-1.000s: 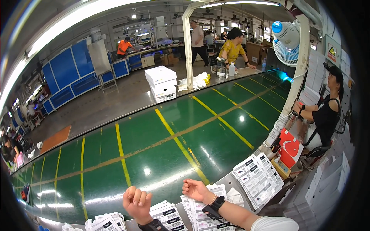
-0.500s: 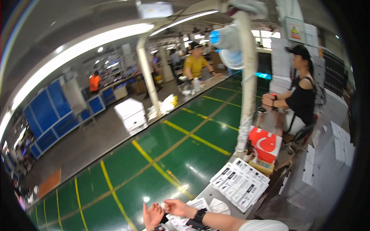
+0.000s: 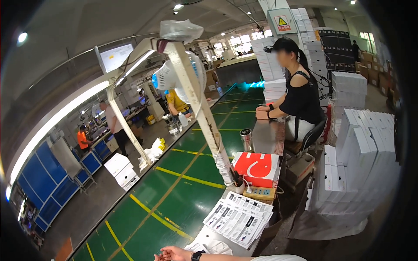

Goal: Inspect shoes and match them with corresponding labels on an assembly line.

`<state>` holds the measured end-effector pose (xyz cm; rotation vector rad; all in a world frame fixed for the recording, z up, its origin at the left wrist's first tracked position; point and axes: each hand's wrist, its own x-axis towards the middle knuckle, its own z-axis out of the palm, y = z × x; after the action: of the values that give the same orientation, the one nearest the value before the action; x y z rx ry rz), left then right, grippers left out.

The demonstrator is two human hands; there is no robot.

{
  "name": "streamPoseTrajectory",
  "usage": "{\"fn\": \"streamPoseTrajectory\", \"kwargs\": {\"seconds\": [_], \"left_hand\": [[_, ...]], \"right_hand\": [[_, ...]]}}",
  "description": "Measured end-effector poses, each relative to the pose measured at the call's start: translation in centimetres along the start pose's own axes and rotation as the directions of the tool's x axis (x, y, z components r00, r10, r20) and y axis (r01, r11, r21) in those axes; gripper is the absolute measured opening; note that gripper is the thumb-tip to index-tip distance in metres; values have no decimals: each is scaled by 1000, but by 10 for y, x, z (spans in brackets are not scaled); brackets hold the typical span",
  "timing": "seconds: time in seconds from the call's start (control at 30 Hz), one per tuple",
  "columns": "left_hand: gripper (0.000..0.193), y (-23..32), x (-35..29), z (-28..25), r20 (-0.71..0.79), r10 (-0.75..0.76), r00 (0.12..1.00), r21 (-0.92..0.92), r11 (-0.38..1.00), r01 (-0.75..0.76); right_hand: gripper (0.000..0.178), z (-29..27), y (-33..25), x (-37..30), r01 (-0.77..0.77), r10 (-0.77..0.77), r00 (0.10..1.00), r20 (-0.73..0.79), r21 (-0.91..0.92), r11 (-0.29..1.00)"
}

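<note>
My right hand (image 3: 173, 253) comes in at the lower edge, a dark band (image 3: 197, 255) round its wrist. Its fingers are curled in, and whatever they may hold is too small and cut off to make out. My left hand is outside the picture, though a sliver of skin beside the right fingertips could belong to either hand. Close to my right hand lie a crumpled white sheet (image 3: 217, 247) and, farther up the grey ledge, overlapping stacks of printed white sheets (image 3: 238, 219). Left of them runs the green belt (image 3: 150, 230) with yellow cross lines.
A post (image 3: 208, 115) carrying a fan (image 3: 170, 76) rises beside the belt. Near its foot stand a red-and-white box (image 3: 256, 167) and a power strip (image 3: 261, 192). Farther off sits a person in black (image 3: 300, 98). White boxes (image 3: 348, 174) are piled at right.
The view has swung to the right, so the surroundings sit farther left. Both hands have slid toward the lower edge; the left one has dropped out of clear sight.
</note>
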<state>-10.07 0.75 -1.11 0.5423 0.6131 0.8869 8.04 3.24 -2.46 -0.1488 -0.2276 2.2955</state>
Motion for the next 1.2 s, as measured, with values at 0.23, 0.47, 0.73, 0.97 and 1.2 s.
{"fn": "streamPoseTrajectory", "kwargs": {"seconds": [0.23, 0.47, 0.73, 0.97, 1.2], "left_hand": [[28, -5, -2, 0, -100, 47, 994, 3, 999, -46], [36, 7, 2, 38, -353, 130, 926, -246, 942, -226], [20, -13, 8, 34, -367, -25, 930, -419, 897, -141], [22, -30, 17, 43, -225, -35, 974, -371, 927, -53], [24, -31, 17, 43, -286, -11, 958, -315, 945, -84]], "right_hand": [[14, 0, 3, 6, 20, -20, 999, 42, -11, 1000], [19, 18, 0, 1, -34, 35, 998, 49, -16, 999], [19, 39, -13, -38, 18, -1, 986, -166, 100, 995], [22, 52, -18, -43, 43, -44, 969, -243, -9, 999], [23, 46, -16, -42, 50, -56, 980, -189, -36, 998]]}}
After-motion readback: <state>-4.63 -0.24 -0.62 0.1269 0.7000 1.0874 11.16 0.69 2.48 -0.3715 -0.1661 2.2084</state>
